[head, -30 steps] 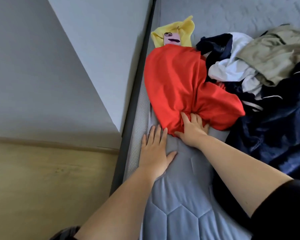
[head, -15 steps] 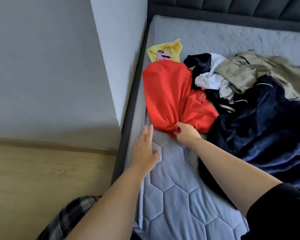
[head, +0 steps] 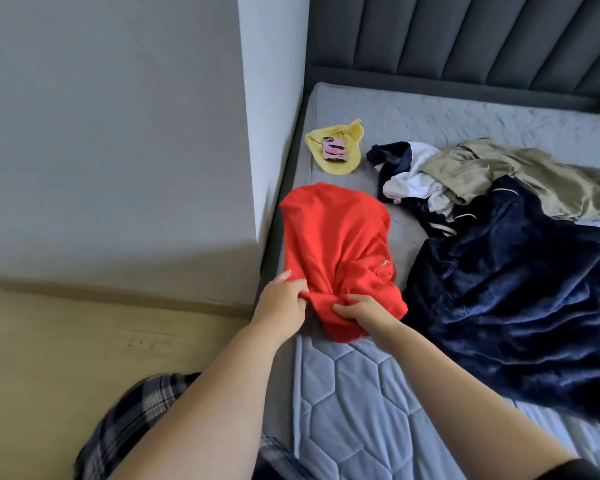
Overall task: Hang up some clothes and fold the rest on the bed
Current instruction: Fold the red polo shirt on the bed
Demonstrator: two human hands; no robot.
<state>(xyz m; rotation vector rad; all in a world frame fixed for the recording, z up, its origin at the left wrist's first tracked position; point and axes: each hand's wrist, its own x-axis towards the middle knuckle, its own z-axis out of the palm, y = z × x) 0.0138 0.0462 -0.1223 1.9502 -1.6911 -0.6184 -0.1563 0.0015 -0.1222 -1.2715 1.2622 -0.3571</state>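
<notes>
A red garment (head: 333,237) lies bunched on the left side of the grey quilted mattress (head: 343,410). My left hand (head: 281,303) grips its near edge from the left. My right hand (head: 357,311) pinches the same bunched edge from the right. To the right lies a pile of clothes: a dark blue plush robe (head: 510,306), a khaki garment (head: 520,174) and a white and navy piece (head: 406,174).
A yellow cloth (head: 350,136) with a pink phone (head: 334,149) on it lies near the bed's far left corner. A grey wall corner (head: 253,133) stands close to the bed's left side. The dark padded headboard (head: 465,39) is behind. Wooden floor (head: 84,358) lies to the left.
My left hand left the mattress and took hold of the red garment's edge. The garment slid toward me, away from the yellow cloth. The view has pulled back.
</notes>
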